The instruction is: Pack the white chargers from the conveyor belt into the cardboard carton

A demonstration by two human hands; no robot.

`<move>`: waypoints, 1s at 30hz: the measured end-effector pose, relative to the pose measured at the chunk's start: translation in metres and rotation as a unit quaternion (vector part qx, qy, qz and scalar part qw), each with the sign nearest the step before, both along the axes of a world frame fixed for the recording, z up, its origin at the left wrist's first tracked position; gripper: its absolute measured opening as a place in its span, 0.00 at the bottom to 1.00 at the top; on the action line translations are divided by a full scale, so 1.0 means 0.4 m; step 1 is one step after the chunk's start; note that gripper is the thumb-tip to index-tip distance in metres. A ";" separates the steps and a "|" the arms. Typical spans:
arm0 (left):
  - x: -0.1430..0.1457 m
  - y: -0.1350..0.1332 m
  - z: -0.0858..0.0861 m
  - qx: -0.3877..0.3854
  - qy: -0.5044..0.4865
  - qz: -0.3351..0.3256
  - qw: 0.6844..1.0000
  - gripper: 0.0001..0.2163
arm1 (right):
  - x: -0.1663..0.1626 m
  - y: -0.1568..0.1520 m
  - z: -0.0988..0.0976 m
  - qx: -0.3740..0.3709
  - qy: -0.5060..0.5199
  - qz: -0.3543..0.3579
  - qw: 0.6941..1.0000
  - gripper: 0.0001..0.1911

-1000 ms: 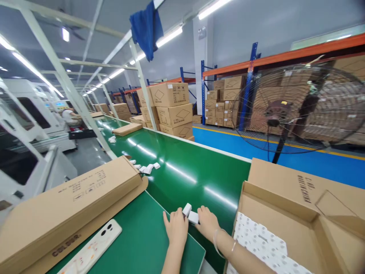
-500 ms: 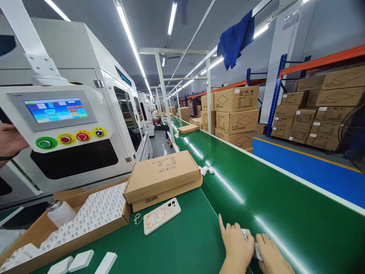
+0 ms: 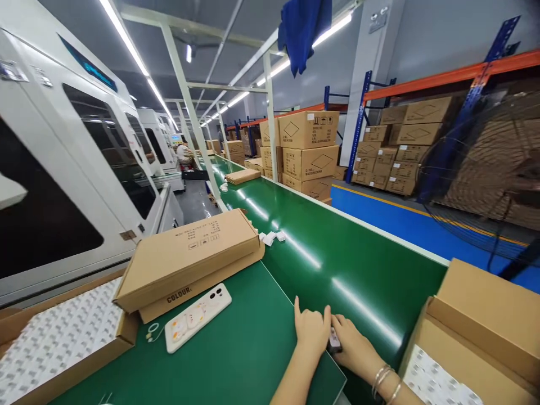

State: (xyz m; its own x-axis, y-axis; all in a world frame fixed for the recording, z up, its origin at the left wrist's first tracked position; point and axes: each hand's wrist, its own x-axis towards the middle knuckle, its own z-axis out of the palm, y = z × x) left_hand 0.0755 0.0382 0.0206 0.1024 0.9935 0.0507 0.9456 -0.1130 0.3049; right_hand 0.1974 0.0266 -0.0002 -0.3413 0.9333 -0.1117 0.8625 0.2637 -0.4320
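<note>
My left hand [image 3: 311, 331] is at the lower middle, over the seam between the green tabletop and the green belt. Its index finger points forward while the other fingers curl; whatever they hold is hidden. Close beside it, my right hand [image 3: 352, 344], with bracelets at the wrist, is closed on a small pale charger [image 3: 334, 340], mostly covered by the fingers and dark at its lower end. A phone in a cream case [image 3: 198, 318] lies on the tabletop to the left. Several small white pieces [image 3: 272, 237] sit on the belt ahead.
A flat carton [image 3: 189, 253] lies left of the belt [image 3: 358, 247]. Behind the phone is an open box [image 3: 122, 332] of white chargers. Another open carton [image 3: 472, 337] with white pieces stands at right. White machines [image 3: 101, 152] line the left; stacked cartons [image 3: 310, 163] stand beyond the belt.
The view has swung right, bringing the open carton and a fan into sight. My hands have come closer together, and the white pieces in them are less visible. The machine's control panel has left view.
</note>
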 end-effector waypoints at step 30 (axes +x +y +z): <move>-0.017 0.006 -0.020 0.041 -0.001 -0.032 0.999 0.23 | 0.164 -0.337 0.242 -0.303 0.763 -0.136 0.554 0.11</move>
